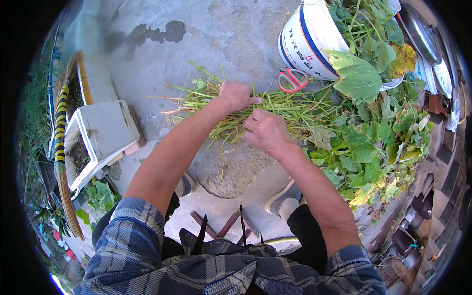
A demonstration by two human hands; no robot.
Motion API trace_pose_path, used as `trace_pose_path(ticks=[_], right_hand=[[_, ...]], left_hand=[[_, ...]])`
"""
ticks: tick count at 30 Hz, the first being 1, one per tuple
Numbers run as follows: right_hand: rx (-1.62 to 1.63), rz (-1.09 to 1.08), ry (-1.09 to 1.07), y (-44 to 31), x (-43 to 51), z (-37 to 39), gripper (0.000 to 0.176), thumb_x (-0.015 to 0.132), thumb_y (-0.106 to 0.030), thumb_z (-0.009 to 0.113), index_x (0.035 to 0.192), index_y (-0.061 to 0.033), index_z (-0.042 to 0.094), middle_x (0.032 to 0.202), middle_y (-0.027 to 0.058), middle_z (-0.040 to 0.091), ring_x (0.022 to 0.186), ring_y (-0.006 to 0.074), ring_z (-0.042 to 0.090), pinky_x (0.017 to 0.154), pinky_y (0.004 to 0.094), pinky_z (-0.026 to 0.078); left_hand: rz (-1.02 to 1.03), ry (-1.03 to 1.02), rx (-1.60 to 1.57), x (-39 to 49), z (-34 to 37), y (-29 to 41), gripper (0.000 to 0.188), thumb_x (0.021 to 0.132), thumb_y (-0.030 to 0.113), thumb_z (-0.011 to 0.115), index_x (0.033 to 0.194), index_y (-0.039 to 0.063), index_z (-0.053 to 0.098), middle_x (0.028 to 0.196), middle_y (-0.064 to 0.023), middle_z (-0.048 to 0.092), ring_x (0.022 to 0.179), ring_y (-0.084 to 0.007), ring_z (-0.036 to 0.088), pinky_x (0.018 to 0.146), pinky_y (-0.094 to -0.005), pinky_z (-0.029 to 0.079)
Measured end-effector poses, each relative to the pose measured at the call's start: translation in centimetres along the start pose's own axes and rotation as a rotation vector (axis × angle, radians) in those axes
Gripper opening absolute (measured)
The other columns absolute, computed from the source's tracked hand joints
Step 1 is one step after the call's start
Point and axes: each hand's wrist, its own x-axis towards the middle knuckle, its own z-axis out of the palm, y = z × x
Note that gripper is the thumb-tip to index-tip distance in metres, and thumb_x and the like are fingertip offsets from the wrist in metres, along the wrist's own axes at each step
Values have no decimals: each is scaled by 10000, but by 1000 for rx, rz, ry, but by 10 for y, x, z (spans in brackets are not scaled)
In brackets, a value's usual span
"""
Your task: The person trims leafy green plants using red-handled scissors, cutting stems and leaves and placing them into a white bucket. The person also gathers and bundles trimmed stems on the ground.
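Note:
A bundle of long green vine stems [295,107] lies across the concrete, its broad leaves [361,143] spreading out at the right. On top of the stems near their left part rests my left hand [237,96], thumb stretched to the right; whether it grips any is hidden. Just below and to the right, my right hand [266,129] is curled at the near edge of the bundle, its fingertips against thin stems; what lies inside the fingers cannot be made out. Red-handled scissors [293,80] lie beyond the stems, beside a white plastic bucket [309,40], blades hidden.
Large leaves [359,73] hang over the bucket. At left stand a foam planter box [107,125] with soil and a broom [61,147] with a yellow-and-black wrapped handle. My shoes [282,195] are close below the bundle. Bricks and dark pots line the right edge.

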Motion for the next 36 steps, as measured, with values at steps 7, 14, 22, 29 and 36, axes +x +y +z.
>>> trace_pose_path(ticks=[7,14,22,29,36], right_hand=[[-60,1,-189,-16,-21,-27,192,704,-123,717,896,-112,707,913,104,592,757,301,633,631,436,510],[26,70,-150,-43,-36,-70,150,736,-89,634,867,-69,703,829,167,610,715,354,631,653,458,516],[510,289,-151,-94,-53,-122,290,694,-96,600,933,-42,755,736,185,685,650,319,665,653,389,540],[491,317,-164,-153,-106,-76,225,676,-131,658,860,-52,761,691,180,673,597,283,652,596,390,507],[531,573,319,-186,-145,-17,182,656,-113,702,789,3,656,696,189,663,619,311,648,608,403,507]], left_hand=[[-65,-140,-124,-3,-11,5,650,781,699,646,966,86,759,1023,-163,716,1049,-342,650,991,-539,379],[-155,149,-181,-58,-37,23,550,768,654,688,761,107,742,814,-139,700,873,-309,666,923,-514,382],[-148,424,-227,-153,-66,57,506,729,518,792,733,18,719,866,-191,671,977,-351,608,817,-460,518],[-198,621,-353,-224,-20,76,471,697,472,828,767,20,716,858,-186,663,965,-342,597,821,-453,512],[-299,675,-484,-261,9,98,487,704,475,826,744,11,680,803,-184,643,877,-336,595,784,-452,496]])
